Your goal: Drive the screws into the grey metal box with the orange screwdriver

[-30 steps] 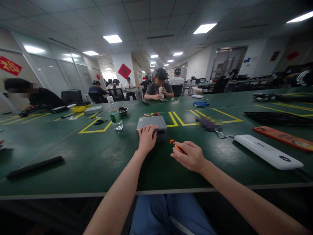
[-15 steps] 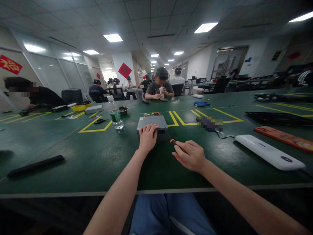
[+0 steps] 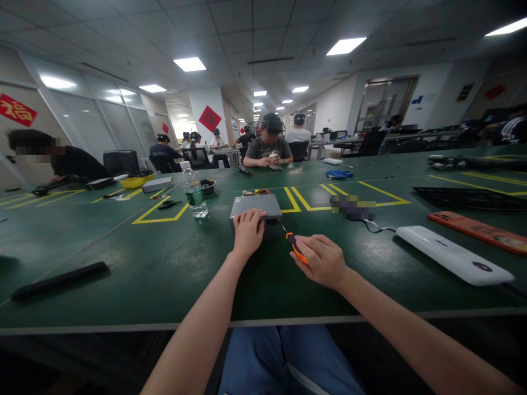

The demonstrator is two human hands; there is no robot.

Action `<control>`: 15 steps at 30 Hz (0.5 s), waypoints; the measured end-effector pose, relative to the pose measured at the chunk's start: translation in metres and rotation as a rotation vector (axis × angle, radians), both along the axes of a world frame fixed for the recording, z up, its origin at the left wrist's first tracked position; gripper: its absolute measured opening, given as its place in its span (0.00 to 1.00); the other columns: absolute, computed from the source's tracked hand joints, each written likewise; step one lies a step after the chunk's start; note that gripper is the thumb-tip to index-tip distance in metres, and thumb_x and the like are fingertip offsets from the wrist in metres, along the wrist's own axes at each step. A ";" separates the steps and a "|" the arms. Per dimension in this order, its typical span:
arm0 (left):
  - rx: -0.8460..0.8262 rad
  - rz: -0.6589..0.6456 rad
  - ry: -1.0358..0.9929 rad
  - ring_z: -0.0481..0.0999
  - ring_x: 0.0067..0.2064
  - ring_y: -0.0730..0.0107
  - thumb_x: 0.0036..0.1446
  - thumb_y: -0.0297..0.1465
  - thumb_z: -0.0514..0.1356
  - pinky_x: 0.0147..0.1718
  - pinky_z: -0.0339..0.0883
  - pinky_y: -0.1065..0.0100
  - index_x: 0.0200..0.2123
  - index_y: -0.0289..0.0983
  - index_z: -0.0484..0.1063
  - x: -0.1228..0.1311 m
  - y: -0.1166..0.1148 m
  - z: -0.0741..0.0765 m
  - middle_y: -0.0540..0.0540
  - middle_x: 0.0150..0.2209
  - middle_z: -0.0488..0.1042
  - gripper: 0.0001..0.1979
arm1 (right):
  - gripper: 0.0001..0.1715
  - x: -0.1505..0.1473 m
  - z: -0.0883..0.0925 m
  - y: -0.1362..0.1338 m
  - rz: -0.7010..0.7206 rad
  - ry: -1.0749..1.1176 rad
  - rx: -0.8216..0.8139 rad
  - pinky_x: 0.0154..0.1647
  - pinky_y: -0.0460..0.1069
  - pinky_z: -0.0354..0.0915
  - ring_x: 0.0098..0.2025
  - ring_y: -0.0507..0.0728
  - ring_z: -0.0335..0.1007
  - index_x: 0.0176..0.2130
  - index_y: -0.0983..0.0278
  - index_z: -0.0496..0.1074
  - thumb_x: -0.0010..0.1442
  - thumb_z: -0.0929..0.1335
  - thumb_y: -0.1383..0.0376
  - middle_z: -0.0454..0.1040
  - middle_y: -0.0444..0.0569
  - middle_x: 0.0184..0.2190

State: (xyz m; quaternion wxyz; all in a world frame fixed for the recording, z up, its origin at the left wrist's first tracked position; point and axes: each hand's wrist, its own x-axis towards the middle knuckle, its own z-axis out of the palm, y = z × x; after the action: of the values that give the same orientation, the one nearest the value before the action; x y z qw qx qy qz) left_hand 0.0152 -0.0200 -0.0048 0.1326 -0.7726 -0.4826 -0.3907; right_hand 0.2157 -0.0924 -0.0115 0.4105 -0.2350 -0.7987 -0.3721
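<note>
A grey metal box (image 3: 256,205) with a dark socket on its near side rests on the green table (image 3: 164,296). Across its top and front edge lies my left hand (image 3: 248,230), fingers bent over the edge, holding the box. My right hand (image 3: 319,258) grips an orange and black screwdriver (image 3: 293,244), whose thin shaft points up and left. The shaft's tip is close to the box's near right corner; whether it touches is too small to tell. Coloured wires (image 3: 257,192) show behind the box.
A water bottle (image 3: 194,192) and a dark bowl (image 3: 208,186) stand left of the box. To the right are a white device (image 3: 453,255), an orange phone (image 3: 480,231) and a blue item (image 3: 340,174). A black bar (image 3: 61,280) lies left. A person (image 3: 268,145) sits opposite.
The screwdriver has turned in my right hand, and more of its orange handle shows. My left hand and the box have stayed put. The person opposite has lowered the white object.
</note>
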 end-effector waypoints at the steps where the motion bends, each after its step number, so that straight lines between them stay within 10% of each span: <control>1: -0.003 0.000 0.000 0.64 0.53 0.65 0.57 0.27 0.51 0.51 0.49 0.59 0.45 0.45 0.65 0.000 0.000 0.000 0.49 0.49 0.69 0.13 | 0.14 0.000 0.001 0.000 -0.002 -0.009 0.016 0.34 0.50 0.66 0.33 0.55 0.70 0.42 0.65 0.62 0.55 0.67 0.66 0.73 0.52 0.33; 15: 0.002 0.000 -0.006 0.64 0.52 0.66 0.57 0.27 0.52 0.50 0.49 0.60 0.45 0.45 0.65 0.000 0.000 0.000 0.50 0.49 0.69 0.13 | 0.08 -0.001 -0.001 -0.001 0.060 -0.036 -0.055 0.37 0.50 0.68 0.39 0.55 0.69 0.39 0.64 0.63 0.56 0.63 0.69 0.70 0.56 0.40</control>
State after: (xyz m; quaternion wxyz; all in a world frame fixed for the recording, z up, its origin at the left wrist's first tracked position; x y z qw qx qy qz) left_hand 0.0150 -0.0200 -0.0053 0.1320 -0.7712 -0.4828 -0.3935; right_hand 0.2148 -0.0936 -0.0121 0.4004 -0.2157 -0.8225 -0.3415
